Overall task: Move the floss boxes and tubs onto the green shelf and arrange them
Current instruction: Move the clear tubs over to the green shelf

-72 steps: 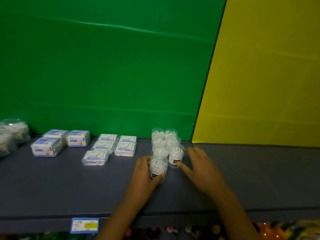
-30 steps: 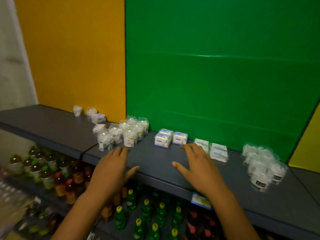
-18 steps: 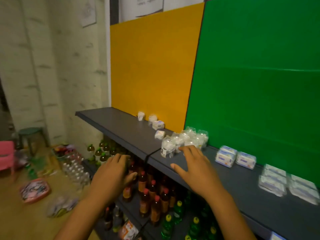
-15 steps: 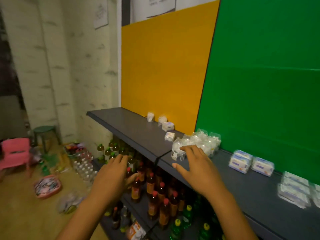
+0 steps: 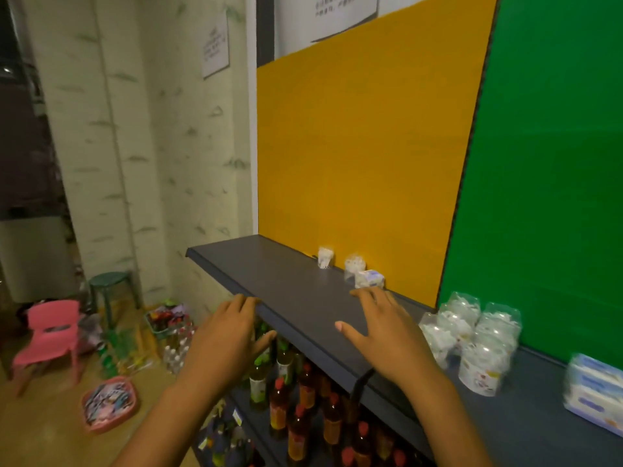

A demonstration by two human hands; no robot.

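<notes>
Left hand: hung in front of the shelf's front edge, palm down, fingers loosely spread, its grip wide and holding nothing.
Right hand: hovered over the dark shelf before the orange panel, fingers splayed forward, thumb out to the left; grip wide, nothing in it.
Lower shelves: bottles with red and green caps stood in rows beneath the hands.
Tub cluster: clear floss tubs stood packed together on the shelf at the foot of the green panel, just right of the right hand and not touched by it.
Floss boxes: blue-and-white boxes lay stacked on the green section at the right border, partly cut off.
Items on the orange section: one small floss box lay just beyond the right fingertips; a clear tub stood touching it on its left, and another small tub stood a little farther left, all against the orange panel.
Floor, left: a pink chair, a green stool and a pink basket of goods stood well apart from the shelf.
Far wall: a paper notice hung on the pale wall.
</notes>
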